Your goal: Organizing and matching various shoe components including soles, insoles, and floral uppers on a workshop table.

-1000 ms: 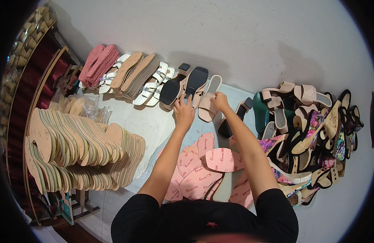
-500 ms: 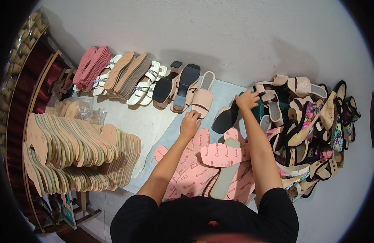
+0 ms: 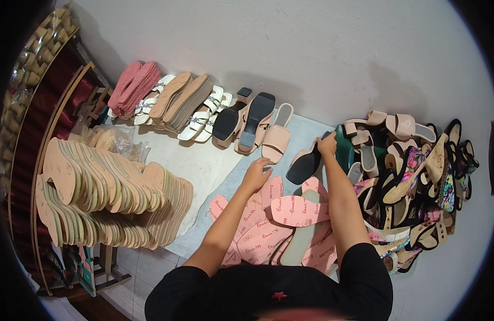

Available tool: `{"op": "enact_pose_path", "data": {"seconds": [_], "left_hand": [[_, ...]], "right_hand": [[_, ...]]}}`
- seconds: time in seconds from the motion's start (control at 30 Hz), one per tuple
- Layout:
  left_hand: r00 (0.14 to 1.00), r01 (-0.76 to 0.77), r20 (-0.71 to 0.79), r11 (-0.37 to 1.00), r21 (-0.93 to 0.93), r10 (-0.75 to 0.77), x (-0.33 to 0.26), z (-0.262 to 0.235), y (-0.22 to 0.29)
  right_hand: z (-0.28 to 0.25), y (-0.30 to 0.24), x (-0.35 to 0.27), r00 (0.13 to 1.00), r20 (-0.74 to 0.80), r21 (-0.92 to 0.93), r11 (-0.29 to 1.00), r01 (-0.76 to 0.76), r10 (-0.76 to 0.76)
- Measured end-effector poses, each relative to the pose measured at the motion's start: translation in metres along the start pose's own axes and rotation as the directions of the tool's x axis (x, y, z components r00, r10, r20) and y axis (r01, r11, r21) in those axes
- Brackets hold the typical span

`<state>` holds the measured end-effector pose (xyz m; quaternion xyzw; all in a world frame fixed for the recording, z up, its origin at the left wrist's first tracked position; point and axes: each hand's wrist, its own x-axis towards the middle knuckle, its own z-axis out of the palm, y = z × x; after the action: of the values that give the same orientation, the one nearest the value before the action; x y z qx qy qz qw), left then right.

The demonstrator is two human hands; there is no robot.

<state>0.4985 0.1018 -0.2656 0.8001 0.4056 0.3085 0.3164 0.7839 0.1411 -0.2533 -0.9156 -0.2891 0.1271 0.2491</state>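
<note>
From my remote post I see a beige slide (image 3: 276, 143). At its toe, the left hand (image 3: 256, 174) is loosely spread. Right of the slide, the right hand (image 3: 326, 145) covers the heel of an upturned black-soled sandal (image 3: 304, 167); I cannot tell whether it grips.

Black short-sleeved shirt (image 3: 252, 289); red star (image 3: 279, 295)

Shirt (image 3: 247, 294) cropped, grip of right hand (image 3: 326, 145) somewhat unclear
</note>
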Motion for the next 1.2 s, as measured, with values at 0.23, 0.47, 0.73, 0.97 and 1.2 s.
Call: {"op": "enact_pose_path", "data": {"seconds": [0.23, 0.47, 0.73, 0.97, 1.2], "left_hand": [[0.948, 0.304, 0.070, 0.818, -0.489, -0.310, 0.014, -0.028, 0.014], [0.927, 0.323, 0.091, 0.651, -0.687, -0.364, 0.047, -0.048, 0.021], [0.814, 0.523, 0.273, 0.442, -0.729, -0.513, 0.026, -0.007, -0.004], [0.874, 0.443, 0.199, 0.560, -0.700, -0.443, 0.017, 0.006, -0.012], [0.891, 0.399, 0.151, 0.582, -0.709, -0.428, 0.023, 0.008, -0.009]], "right_hand": [[-0.041, -0.035, -0.006, 0.801, -0.092, 0.370, 0.727, 0.579, -0.591], [-0.086, -0.122, -0.062, 0.058, 0.193, 0.316, 0.118, 0.941, -0.980], [-0.023, -0.095, -0.079, -0.282, 0.474, 0.021, -0.310, 0.951, -0.834], [0.012, -0.085, -0.085, -0.192, 0.578, -0.072, -0.284, 0.956, -0.793], [0.022, -0.089, -0.089, -0.186, 0.508, -0.103, -0.274, 0.956, -0.841]]}}
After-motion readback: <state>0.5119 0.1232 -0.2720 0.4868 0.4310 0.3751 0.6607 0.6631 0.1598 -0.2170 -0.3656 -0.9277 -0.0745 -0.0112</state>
